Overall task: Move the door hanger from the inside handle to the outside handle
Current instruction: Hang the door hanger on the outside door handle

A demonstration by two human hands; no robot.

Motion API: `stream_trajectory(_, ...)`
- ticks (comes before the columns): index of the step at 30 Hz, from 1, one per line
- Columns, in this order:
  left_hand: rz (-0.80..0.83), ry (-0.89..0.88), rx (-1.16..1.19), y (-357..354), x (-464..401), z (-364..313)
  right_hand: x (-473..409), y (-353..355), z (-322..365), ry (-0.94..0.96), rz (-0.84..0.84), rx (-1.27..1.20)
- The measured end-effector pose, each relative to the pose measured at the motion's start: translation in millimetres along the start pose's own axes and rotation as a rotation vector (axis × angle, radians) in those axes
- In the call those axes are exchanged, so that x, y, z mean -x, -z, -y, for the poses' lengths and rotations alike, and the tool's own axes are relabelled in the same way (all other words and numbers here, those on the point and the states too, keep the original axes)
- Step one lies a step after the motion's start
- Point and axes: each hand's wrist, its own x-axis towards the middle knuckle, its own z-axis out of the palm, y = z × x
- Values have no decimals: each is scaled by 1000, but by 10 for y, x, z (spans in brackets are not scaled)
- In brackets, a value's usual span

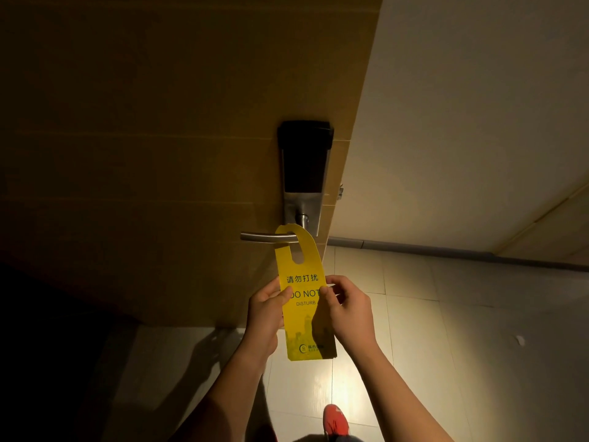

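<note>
While both of my hands pinch it, the yellow door hanger point(302, 301) hangs with its hook looped over the lever handle point(264, 237) below a dark lock plate point(306, 173). My left hand point(266, 311) clamps the card's left edge, thumb on the front; my right hand point(345, 309) clamps the right edge at the same height. It looks like thin card — light, bendable, apt to tear at the narrow hook — so I judge the mid-body edges the safest hold. Dim light hides the door's point(143, 138) lower left, my fingers cover part of the print, and I cannot tell which side of the door this is.
</note>
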Motion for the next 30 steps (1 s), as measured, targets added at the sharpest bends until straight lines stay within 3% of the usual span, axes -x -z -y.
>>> stream_trajectory(8, 65, 1, -59, -141, -76, -52, -28, 34, -118, -31, -83, 16)
stream_trajectory(13, 32, -16, -40, -164, -96, -4, -154, 43, -152, -83, -50, -7)
stream_trajectory(30, -276, -18, -18, -270, -548, -295, -666, -210, -119, -130, -15, 23)
